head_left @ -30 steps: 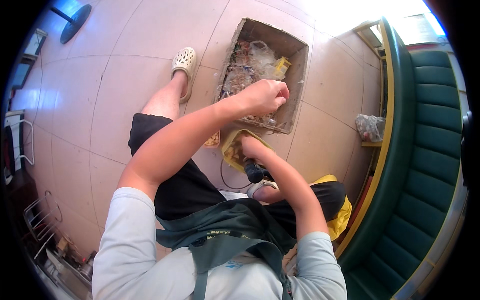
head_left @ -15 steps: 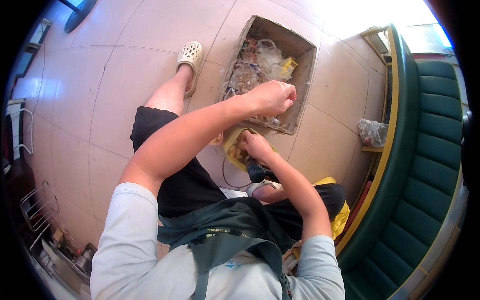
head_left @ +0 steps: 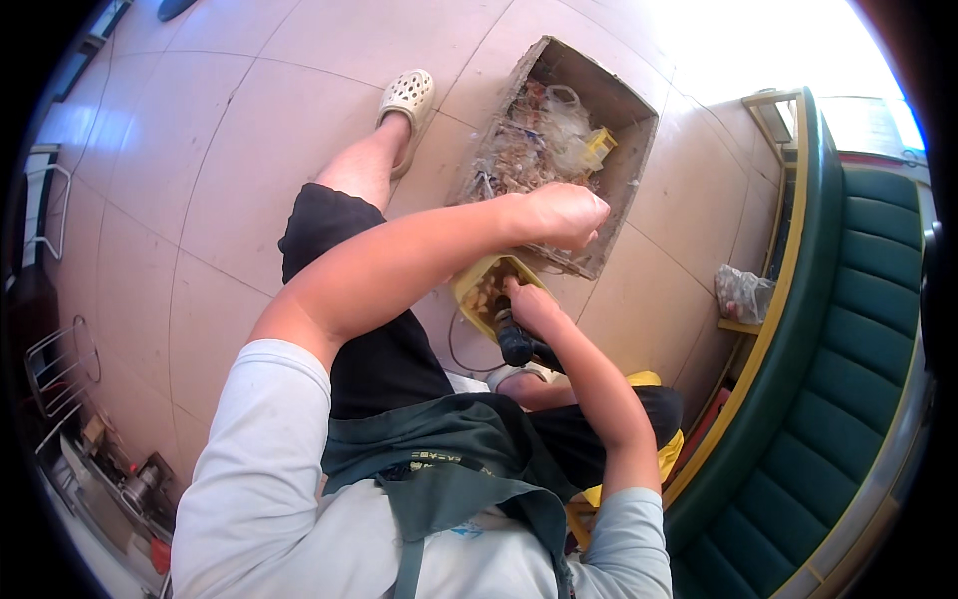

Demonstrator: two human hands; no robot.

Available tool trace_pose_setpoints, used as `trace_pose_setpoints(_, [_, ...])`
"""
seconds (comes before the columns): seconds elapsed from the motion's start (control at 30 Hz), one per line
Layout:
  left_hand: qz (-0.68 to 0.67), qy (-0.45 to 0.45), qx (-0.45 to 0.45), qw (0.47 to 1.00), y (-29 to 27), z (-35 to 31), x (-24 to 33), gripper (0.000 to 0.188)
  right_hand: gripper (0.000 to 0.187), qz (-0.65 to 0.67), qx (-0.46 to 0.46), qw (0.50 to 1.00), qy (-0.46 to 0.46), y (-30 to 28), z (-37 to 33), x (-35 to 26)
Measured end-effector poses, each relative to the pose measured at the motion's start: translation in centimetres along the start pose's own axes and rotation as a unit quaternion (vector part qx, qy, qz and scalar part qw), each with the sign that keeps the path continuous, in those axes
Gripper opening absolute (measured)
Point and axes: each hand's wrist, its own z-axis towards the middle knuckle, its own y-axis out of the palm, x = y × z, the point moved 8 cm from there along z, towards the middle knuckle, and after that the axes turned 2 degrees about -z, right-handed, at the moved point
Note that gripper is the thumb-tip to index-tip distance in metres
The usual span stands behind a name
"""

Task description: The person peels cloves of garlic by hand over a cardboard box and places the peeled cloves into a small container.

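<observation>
My left hand [head_left: 565,216] is closed in a fist above the near edge of a worn, grey-brown box [head_left: 631,150]. Its fingertips are turned away, so I cannot make out what they hold. My right hand [head_left: 537,309] is at a small yellow container [head_left: 467,283] between my legs, its fingers bent together inside the opening. Several small pale pieces [head_left: 486,298] lie in that container. A thick black rounded handle or knob [head_left: 515,345] stands beside the right hand, at the container's near side.
Scraps and a clear plastic bag [head_left: 567,125] fill much of the box, with a yellow packet [head_left: 599,148] among them. A green padded bench [head_left: 828,399] runs along the right. A tied clear bag [head_left: 743,294] rests by its base. Wire racks [head_left: 62,374] stand at far left.
The view has shifted a little. My right hand has drawn slightly back and to the right, showing more of the pale pieces. My left fist stays over the box's near end.
</observation>
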Motion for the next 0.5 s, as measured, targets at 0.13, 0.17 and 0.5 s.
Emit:
trace_pose_setpoints(0.13, [0.051,0.016,-0.012,0.998,0.5,0.0,-0.1,0.023,0.037,-0.075,-0.064,0.995,-0.003,3.8,4.5,1.0])
trace_pose_setpoints(0.17, [0.060,0.015,-0.022,0.998,0.5,-0.2,0.1,0.023,0.037,-0.072,-0.051,0.996,0.008,5.0,5.4,1.6])
trace_pose_setpoints(0.5, [0.083,0.022,-0.038,0.996,0.2,-1.2,0.7,0.026,0.024,0.091,0.075,0.992,0.038,1.5,3.1,1.0])
